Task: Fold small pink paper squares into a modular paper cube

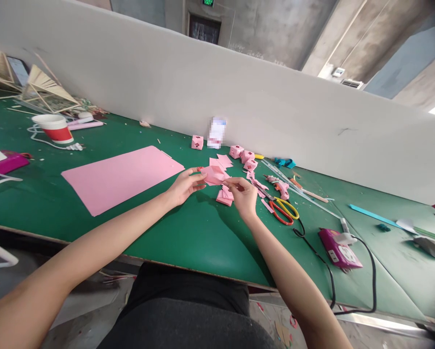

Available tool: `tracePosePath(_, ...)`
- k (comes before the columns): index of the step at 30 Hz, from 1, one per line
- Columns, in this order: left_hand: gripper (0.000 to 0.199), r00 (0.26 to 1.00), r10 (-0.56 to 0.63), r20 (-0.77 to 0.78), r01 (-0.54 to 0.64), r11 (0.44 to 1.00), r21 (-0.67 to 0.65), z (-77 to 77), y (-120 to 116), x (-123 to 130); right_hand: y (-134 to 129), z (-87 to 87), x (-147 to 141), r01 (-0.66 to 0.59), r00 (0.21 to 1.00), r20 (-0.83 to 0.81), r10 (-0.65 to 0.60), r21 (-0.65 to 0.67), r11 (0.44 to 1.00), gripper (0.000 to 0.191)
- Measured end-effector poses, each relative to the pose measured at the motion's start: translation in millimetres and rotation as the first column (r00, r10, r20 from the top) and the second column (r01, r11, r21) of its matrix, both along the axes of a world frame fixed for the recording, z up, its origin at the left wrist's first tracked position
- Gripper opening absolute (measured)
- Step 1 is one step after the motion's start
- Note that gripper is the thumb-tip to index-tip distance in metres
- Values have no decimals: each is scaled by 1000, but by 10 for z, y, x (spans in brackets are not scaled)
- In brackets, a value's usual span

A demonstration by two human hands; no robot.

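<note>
Folded paper point(214, 174): pink, creased, angular, finer folds too small to tell. Sits mid-view above green table point(188, 237). Left hand point(184, 188) fingers grip its 9 o'clock side; right hand point(242, 194) thumb and finger pinch its 4 o'clock corner. From it, flat pink sheet point(121, 182) at 9 o'clock, scissors point(283, 211) at 4.

You've got matt pink paper point(213, 175) up, smooth green table point(192, 237) with a soft sheen below; metal scissors point(271, 197), plastic-handled; glossy plastic socket block point(339, 254) toward the table's near edge.
</note>
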State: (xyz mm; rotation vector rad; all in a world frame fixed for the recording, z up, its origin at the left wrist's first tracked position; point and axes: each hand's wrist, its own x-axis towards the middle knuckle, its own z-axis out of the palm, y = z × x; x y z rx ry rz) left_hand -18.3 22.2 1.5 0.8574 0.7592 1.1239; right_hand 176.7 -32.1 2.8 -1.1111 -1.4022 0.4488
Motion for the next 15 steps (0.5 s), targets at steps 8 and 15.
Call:
tracePosePath(8, 48, 998, -41, -51, 43, 998, 40, 47, -29, 3, -10, 4, -27, -113, 993, -37, 109, -107, 988, 27)
tracePosePath(15, 47, 990, -139, 7, 139, 990, 20, 45, -85, 36, -44, 45, -41, -80, 964, 260, 51, 104, 991, 20)
